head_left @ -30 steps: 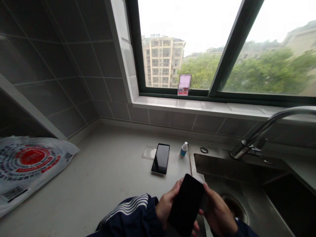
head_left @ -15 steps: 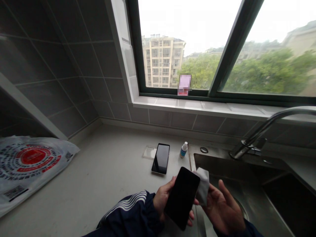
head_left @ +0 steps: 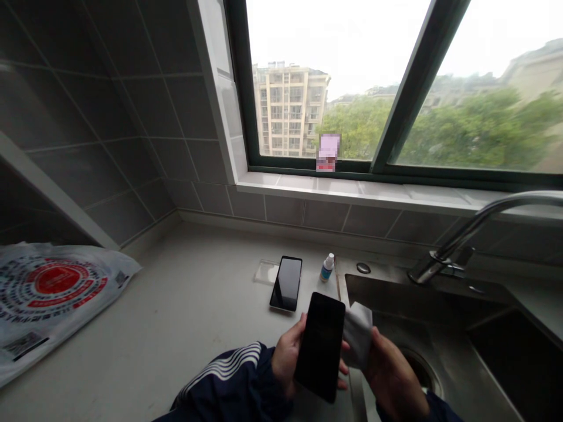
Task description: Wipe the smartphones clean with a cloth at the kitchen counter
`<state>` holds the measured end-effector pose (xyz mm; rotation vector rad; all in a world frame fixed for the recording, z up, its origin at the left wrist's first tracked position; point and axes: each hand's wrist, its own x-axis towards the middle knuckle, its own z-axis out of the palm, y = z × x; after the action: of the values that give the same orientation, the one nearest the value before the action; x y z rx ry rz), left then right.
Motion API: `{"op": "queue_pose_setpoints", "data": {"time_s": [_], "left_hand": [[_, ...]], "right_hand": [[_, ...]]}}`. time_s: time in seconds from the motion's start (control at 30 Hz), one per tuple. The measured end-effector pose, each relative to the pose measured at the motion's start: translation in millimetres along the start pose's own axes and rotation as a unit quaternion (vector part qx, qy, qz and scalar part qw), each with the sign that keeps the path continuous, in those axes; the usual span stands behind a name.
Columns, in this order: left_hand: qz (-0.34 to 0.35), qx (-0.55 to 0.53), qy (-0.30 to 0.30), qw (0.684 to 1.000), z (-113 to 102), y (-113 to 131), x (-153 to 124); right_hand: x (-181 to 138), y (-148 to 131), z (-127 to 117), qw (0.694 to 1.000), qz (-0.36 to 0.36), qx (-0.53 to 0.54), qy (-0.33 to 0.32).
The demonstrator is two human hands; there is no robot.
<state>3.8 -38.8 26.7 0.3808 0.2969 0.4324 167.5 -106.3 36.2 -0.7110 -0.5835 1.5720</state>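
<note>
A black smartphone point(head_left: 321, 346), its dark face up, rests in my left hand point(head_left: 288, 357), whose fingers wrap behind it and show at its right edge. My right hand point(head_left: 393, 372) is closed on a thin grey cloth point(head_left: 359, 334), which hangs right beside the phone's edge. Just beyond, a second smartphone point(head_left: 287, 283) lies face up on the counter, partly over a clear plastic case point(head_left: 266, 272). To its right stands a small spray bottle point(head_left: 326, 268) with a white cap and blue label.
A steel sink point(head_left: 457, 328) with a curved faucet point(head_left: 466, 225) is at the right. A printed plastic bag point(head_left: 57, 293) sits on the pale counter point(head_left: 185, 305) at the left. Behind are a tiled wall and a window sill point(head_left: 352, 189).
The phone in my left hand has shifted slightly left and turned more upright. My right hand has turned, its thumb coming down onto the cloth.
</note>
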Motion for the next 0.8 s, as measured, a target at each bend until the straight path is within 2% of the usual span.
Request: {"op": "queue_pose_setpoints", "data": {"time_s": [0.1,0.37,0.43,0.5,0.57,0.63,0.7,0.8], "left_hand": [[0.011,0.010,0.005,1.000,-0.9,-2.6,0.0],[-0.070,0.037,0.026,0.997,-13.6,-12.3,5.0],[-0.044,0.069,0.038,0.996,-10.4,-13.0,3.9],[0.024,0.140,0.051,0.989,-2.9,-12.3,-0.5],[0.094,0.231,0.062,0.966,5.4,-10.9,-7.0],[0.150,0.324,0.085,0.930,10.4,-9.7,-13.0],[0.151,0.386,0.076,0.907,10.6,-9.3,-16.4],[0.100,0.417,0.041,0.902,5.8,-10.8,-16.1]], "right_hand": [[0.3,6.8,-0.4,1.000,-0.014,-0.016,0.017],[4.4,11.6,2.4,0.981,0.026,-0.124,0.148],[5.0,11.4,3.0,0.979,0.025,-0.119,0.161],[5.8,9.7,2.6,0.978,0.017,-0.115,0.174],[6.8,6.9,0.3,0.971,0.004,-0.113,0.212],[7.9,4.0,-3.9,0.959,-0.004,-0.112,0.260],[8.7,2.4,-8.8,0.950,-0.010,-0.113,0.291],[8.5,2.9,-13.3,0.946,-0.021,-0.128,0.298]]}}
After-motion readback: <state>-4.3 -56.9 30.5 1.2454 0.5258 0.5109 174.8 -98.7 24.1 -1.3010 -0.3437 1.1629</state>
